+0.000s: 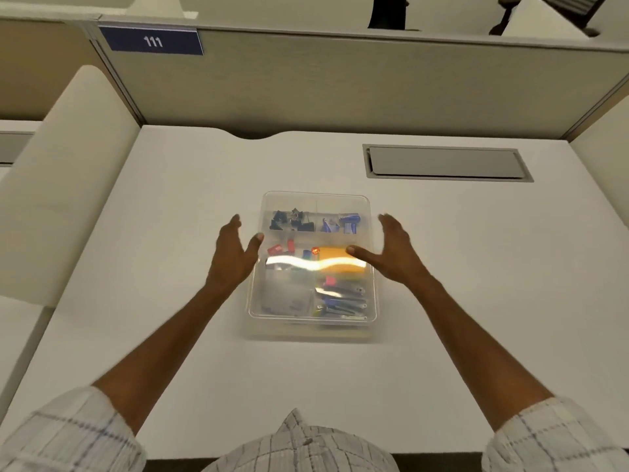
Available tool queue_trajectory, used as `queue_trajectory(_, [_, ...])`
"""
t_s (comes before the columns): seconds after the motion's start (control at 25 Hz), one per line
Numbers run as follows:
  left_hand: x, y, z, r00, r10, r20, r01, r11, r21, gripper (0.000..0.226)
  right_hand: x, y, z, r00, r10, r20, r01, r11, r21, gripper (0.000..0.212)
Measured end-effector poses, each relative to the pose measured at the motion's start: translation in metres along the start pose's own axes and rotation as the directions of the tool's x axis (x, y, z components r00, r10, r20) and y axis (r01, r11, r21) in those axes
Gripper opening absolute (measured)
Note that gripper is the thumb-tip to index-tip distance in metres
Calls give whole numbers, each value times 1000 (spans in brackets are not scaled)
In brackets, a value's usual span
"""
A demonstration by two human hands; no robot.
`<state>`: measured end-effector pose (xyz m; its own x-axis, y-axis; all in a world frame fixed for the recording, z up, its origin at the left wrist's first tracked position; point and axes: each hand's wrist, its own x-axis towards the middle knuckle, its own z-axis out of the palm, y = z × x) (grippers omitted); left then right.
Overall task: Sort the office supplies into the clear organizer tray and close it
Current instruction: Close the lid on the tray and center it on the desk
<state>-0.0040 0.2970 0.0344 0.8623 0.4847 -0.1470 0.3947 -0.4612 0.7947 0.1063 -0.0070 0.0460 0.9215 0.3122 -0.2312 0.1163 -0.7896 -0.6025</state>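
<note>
The clear organizer tray (371, 301) sits mid-desk with its transparent lid on top, a glare streak across it. Through the lid I see binder clips (292, 220), a blue item (350, 223), red pieces (281, 248), an orange pad (337, 258), a grey packet (287, 294) and pens (343, 299) in separate compartments. My left hand (233, 255) is at the tray's left side, fingers straight, thumb over the lid edge. My right hand (391, 250) is at the right side, fingers straight, thumb lying over the lid. Neither hand grips anything.
The white desk (170, 267) stretches around the tray. A grey cable hatch (446, 162) is set into the desk at the back right. Beige partition walls (306, 83) close the back and sides; a blue sign reads 111 (153, 41).
</note>
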Motion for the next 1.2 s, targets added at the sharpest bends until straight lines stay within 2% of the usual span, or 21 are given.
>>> queue_trajectory(0.08, [20, 20, 17, 974, 227, -4, -224, 964, 143, 60, 26, -26, 9, 990, -144, -11, 141, 981, -134, 129])
queue_trajectory(0.16, [43, 33, 33, 942, 315, 111, -334, 884, 327, 57, 50, -42, 17, 980, -195, 38, 198, 937, -288, 135])
queue_trajectory(0.28, [73, 35, 52, 928, 283, 244, -373, 743, 556, 61, 80, -42, 28, 977, -174, 122, 211, 874, -437, 142])
queue_trajectory(0.4, [89, 23, 65, 916, 267, 299, -400, 654, 642, 65, 89, -27, 44, 974, -187, 132, 227, 859, -460, 146])
queue_trajectory(0.6, [93, 5, 76, 915, 325, 239, -399, 643, 653, 70, 98, -13, 60, 974, -212, 80, 224, 847, -481, 152])
queue_trajectory(0.8, [95, 3, 78, 917, 325, 232, -393, 635, 665, 74, 92, -14, 59, 975, -212, 74, 221, 856, -466, 148])
queue_trajectory(0.92, [79, 9, 72, 903, 346, 256, -426, 633, 646, 68, 64, -21, 59, 983, -177, 38, 175, 876, -450, 132])
queue_trajectory(1.04, [31, 3, 68, 869, 407, 283, -493, 645, 584, 61, 2, -17, 70, 978, -206, -23, 178, 890, -419, 110])
queue_trajectory(1.2, [-38, -29, 67, 840, 420, 344, -541, 590, 600, 61, -66, -8, 94, 967, -241, -87, 189, 899, -395, 93])
